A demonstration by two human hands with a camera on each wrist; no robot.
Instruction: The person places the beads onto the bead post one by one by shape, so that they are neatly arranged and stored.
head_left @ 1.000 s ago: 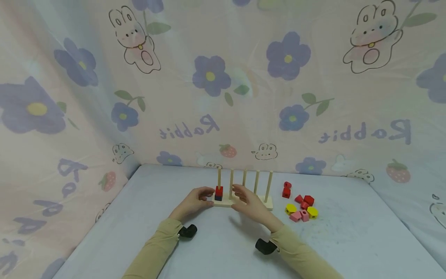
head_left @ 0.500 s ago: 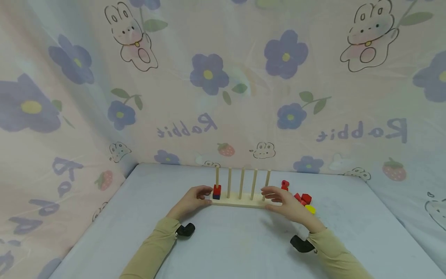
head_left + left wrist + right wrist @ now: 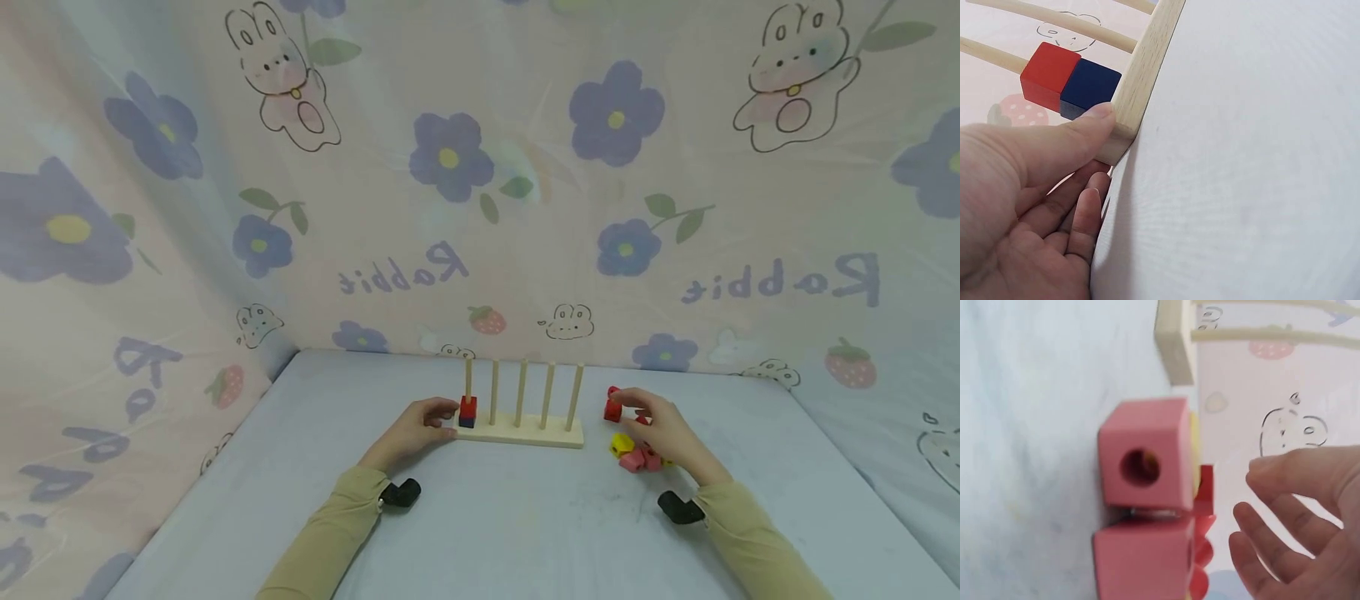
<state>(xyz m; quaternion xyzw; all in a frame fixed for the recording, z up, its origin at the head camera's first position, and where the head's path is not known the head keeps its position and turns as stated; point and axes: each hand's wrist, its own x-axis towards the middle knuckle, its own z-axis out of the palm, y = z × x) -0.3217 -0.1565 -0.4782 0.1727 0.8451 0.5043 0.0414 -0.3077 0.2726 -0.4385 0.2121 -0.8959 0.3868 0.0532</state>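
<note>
A wooden peg stand (image 3: 517,434) with several upright pegs rests on the table. Its leftmost peg carries a red cube bead (image 3: 1050,72) stacked over a dark blue one (image 3: 1092,84). At that end my left hand (image 3: 415,431) holds the base, thumb on its edge and fingers around the end in the left wrist view. Over the loose beads on the right, my right hand (image 3: 666,429) hovers with thumb and fingers apart, nothing between them. Pink beads (image 3: 1144,453), one with its hole showing, lie close by it. The hand partly hides the red beads (image 3: 612,410).
A yellow bead (image 3: 621,444) sits at the left side of the loose group, right of the stand. A white cloth (image 3: 495,525) covers the table. Behind it hangs a printed curtain (image 3: 517,242) with rabbits and flowers.
My right hand has moved right, from in front of the stand past its right end to the loose beads. The left hand stays at the stand's left end.
</note>
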